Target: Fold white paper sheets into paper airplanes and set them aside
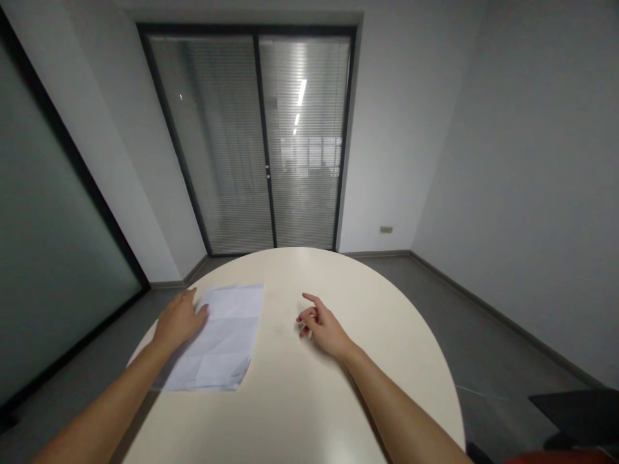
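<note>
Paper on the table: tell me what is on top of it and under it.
The left hand is over the left side of the paper; no other object shows on top. Underneath is the round table; anything the paper covers is hidden.

The one view looks from the person's head, forward and down over a round white table [300, 412], near enough that the left hand [176, 322] shows at eight o'clock and the right hand [329, 332] near six. It faces glass panels [222, 142] farther off, between eleven and twelve o'clock.
</note>
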Demonstrator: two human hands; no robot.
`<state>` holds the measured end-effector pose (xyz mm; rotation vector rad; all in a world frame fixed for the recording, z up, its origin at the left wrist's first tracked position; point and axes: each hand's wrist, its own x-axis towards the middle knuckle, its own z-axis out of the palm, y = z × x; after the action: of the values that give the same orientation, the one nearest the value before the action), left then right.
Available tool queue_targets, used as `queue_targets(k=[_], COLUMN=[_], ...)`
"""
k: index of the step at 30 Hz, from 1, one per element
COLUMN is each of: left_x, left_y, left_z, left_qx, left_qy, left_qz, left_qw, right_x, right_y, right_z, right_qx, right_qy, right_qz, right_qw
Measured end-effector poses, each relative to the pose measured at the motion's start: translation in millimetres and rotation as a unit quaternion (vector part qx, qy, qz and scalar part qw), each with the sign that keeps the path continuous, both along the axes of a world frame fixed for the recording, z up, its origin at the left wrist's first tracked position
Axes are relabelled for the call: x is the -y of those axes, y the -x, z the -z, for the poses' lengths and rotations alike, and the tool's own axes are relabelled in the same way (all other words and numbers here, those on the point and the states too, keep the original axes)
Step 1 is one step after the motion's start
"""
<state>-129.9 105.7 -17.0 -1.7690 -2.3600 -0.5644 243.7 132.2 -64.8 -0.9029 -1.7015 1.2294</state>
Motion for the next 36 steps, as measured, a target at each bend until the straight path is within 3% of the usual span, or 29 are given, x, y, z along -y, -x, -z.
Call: queue_targets(k=[4,7,9,12,15,18,22,24,27,31,34,36], left_x=[28,43,42,25,1,-13,-12,-9,-7,-7,-7,-7], left_y=[-76,-110,-110,-85,-54,-45,-87,-121,-169,-199,-199,-192], left_z=[12.4,31.3,40.2,44.3,42.3,35.2,14.0,3.2,-3.5,6.7,19.2,26.7], left_qx=[-0.041,-0.055,-0.068,-0.108,-0.104,-0.078,-0.067,-0.025,0.045,0.088,0.089,0.058], left_qy=[0.09,0.158,0.177,0.18,0.187,0.176,0.061,0.059,0.057,0.026,-0.008,-0.05], left_qz=[0.048,0.07,0.058,0.057,0.055,0.054,0.09,0.095,0.165,0.198,0.187,0.217], left_qw=[0.994,0.983,0.98,0.976,0.975,0.98,0.992,0.993,0.984,0.976,0.978,0.973], right_x=[1,3,4,4,3,0,-5,-6,-6,-9,-13,-16], right_y=[0,1,1,2,0,-3,-5,-5,-3,0,2,3], right_z=[-2.0,-3.0,-3.4,-4.6,-5.3,-2.9,3.2,4.9,4.4,-2.2,-7.4,-8.6], right_qx=[0.032,0.055,0.072,0.119,0.199,0.272,0.333,0.346,0.347,0.393,0.433,0.427], right_qy=[-0.029,-0.037,-0.047,-0.077,-0.13,-0.201,-0.221,-0.215,-0.203,-0.183,-0.169,-0.181], right_qz=[0.009,0.01,0.014,0.027,0.057,0.083,0.086,0.089,0.097,0.077,0.055,0.083], right_qw=[0.999,0.998,0.996,0.99,0.97,0.937,0.913,0.909,0.911,0.898,0.884,0.882])
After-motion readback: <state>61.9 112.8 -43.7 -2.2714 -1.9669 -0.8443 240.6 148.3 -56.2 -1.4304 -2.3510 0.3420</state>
